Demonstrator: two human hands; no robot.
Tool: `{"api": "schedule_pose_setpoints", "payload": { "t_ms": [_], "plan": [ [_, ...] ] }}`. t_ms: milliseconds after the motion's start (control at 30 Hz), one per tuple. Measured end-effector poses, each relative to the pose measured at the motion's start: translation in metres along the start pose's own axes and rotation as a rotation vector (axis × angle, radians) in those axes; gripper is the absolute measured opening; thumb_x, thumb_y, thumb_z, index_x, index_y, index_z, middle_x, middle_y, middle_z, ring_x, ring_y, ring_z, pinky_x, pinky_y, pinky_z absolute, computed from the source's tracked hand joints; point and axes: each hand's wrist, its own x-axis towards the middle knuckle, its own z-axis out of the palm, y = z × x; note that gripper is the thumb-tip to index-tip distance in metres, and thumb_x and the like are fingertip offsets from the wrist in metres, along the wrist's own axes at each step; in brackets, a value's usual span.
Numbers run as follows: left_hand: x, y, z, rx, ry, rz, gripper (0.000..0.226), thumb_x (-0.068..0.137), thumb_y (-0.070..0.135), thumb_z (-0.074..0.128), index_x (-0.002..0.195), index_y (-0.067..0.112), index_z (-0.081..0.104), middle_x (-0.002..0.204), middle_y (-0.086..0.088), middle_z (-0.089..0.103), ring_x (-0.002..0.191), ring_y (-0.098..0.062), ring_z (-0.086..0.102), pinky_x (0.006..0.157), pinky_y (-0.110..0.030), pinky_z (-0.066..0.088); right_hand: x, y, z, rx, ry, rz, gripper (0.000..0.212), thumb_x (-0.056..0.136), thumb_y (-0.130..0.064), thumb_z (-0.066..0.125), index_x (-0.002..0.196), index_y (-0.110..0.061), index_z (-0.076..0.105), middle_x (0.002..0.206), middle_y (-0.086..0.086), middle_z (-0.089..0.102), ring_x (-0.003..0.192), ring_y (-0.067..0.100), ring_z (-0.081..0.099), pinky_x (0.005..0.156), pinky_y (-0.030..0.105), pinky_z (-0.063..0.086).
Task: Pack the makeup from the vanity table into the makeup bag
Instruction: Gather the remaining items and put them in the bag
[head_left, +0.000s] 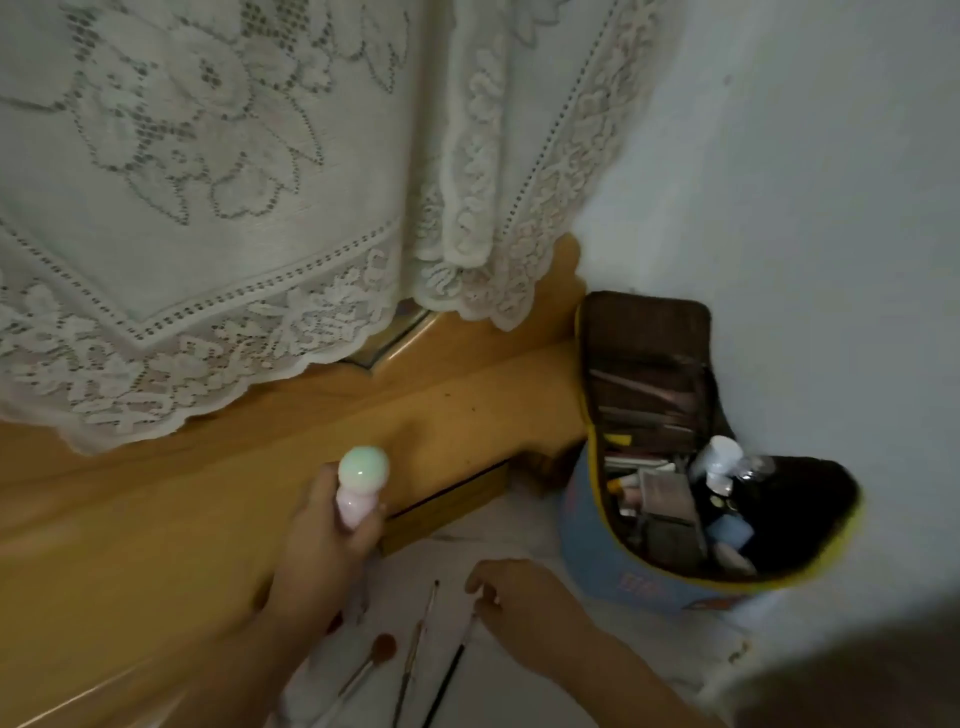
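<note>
My left hand (324, 540) grips a pink bottle with a round pale-green cap (361, 480), held upright above the table. To the right stands the blue makeup bag (587, 525) with a yellow rim, its lid flipped up against the wall. Inside it lie several cosmetics, among them a white bottle (719, 457) and compacts. My right hand (519, 597) hovers low over the white surface, fingers curled toward the top of a thin brush (447, 675). Two more brushes (413, 654) lie beside it, one with a round brown head (384, 647).
A white lace cloth (234, 208) hangs over the back of the wooden vanity (156, 519). A small wooden drawer box (447, 501) sits between my left hand and the bag. The pale wall (805, 182) stands right behind the bag.
</note>
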Motion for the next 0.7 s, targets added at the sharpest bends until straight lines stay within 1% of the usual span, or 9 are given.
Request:
{"api": "schedule_pose_setpoints", "payload": {
  "t_ms": [67,167,233,333,400,467,533,633,700],
  "plan": [
    [-0.006,0.020,0.020,-0.006,-0.089,0.069,0.029,0.072,0.030,0.061,0.097,0.020,0.051,0.085,-0.002,0.056,0.077,-0.017,0.054,0.064,-0.033,0.043,-0.007,0.003,-0.010,0.083,0.079,0.025,0.027,0.096,-0.020,0.045,0.121,-0.020,0.054,0.109,0.005,0.058,0.097,0.020,0.053,0.083,0.024,0.043],
    [-0.014,0.044,0.054,-0.029,-0.204,0.118,0.021,0.070,0.029,0.065,0.084,0.031,0.049,0.086,0.006,0.057,0.079,-0.005,0.054,0.064,-0.018,0.040,-0.021,0.009,-0.029,0.316,0.234,0.012,0.034,0.092,-0.021,0.051,0.126,-0.027,0.047,0.097,-0.005,0.049,0.081,0.012,0.048,0.075,0.026,0.043],
    [-0.018,0.055,0.075,-0.023,-0.278,0.130,0.024,0.066,0.036,0.067,0.083,0.036,0.050,0.086,0.007,0.061,0.079,-0.005,0.057,0.064,-0.021,0.043,-0.033,0.016,-0.043,0.498,0.361,-0.021,0.041,0.090,-0.023,0.056,0.125,-0.036,0.040,0.099,-0.008,0.050,0.075,0.008,0.050,0.069,0.021,0.043],
    [-0.023,0.068,0.104,-0.028,-0.410,0.123,0.031,0.075,0.020,0.075,0.088,0.036,0.052,0.094,0.007,0.062,0.084,-0.007,0.060,0.073,-0.030,0.052,-0.049,0.035,-0.063,0.648,0.493,-0.050,0.036,0.089,-0.028,0.060,0.114,-0.042,0.038,0.102,-0.022,0.049,0.087,0.004,0.054,0.073,0.014,0.045],
    [-0.027,0.080,0.127,-0.016,-0.490,0.169,0.035,0.076,0.017,0.074,0.090,0.039,0.051,0.097,0.010,0.061,0.084,-0.004,0.059,0.073,-0.023,0.051,-0.059,0.051,-0.073,0.632,0.538,-0.066,0.032,0.085,-0.033,0.062,0.105,-0.046,0.041,0.100,-0.023,0.050,0.090,0.003,0.054,0.075,0.011,0.044],
    [-0.031,0.095,0.152,-0.022,-0.524,0.240,0.038,0.075,0.017,0.075,0.089,0.042,0.050,0.095,0.014,0.060,0.087,0.003,0.057,0.068,-0.013,0.048,-0.069,0.072,-0.084,0.612,0.570,-0.056,0.029,0.078,-0.038,0.060,0.102,-0.043,0.044,0.100,-0.014,0.054,0.091,0.003,0.055,0.077,0.010,0.045],
    [-0.034,0.107,0.178,-0.038,-0.531,0.290,0.040,0.073,0.019,0.077,0.092,0.042,0.050,0.095,0.017,0.059,0.091,0.007,0.055,0.068,-0.007,0.045,-0.081,0.094,-0.098,0.618,0.573,-0.032,0.026,0.079,-0.031,0.062,0.097,-0.042,0.046,0.100,-0.011,0.056,0.092,0.001,0.056,0.078,0.012,0.048],
    [-0.038,0.121,0.217,-0.042,-0.574,0.279,0.048,0.076,0.023,0.075,0.111,0.036,0.045,0.106,0.025,0.051,0.094,0.003,0.054,0.074,-0.005,0.045,-0.099,0.132,-0.121,0.565,0.643,0.031,0.036,0.083,-0.016,0.065,0.089,-0.046,0.046,0.090,-0.020,0.055,0.085,-0.008,0.056,0.070,0.008,0.048],
    [-0.040,0.123,0.245,0.012,-0.593,0.287,0.043,0.084,0.022,0.067,0.120,0.031,0.044,0.113,0.018,0.050,0.104,-0.002,0.052,0.085,-0.013,0.047,-0.111,0.161,-0.140,0.528,0.702,0.107,0.028,0.084,-0.015,0.064,0.095,-0.037,0.050,0.089,-0.017,0.055,0.081,-0.001,0.056,0.066,0.009,0.048]
  ]
}}
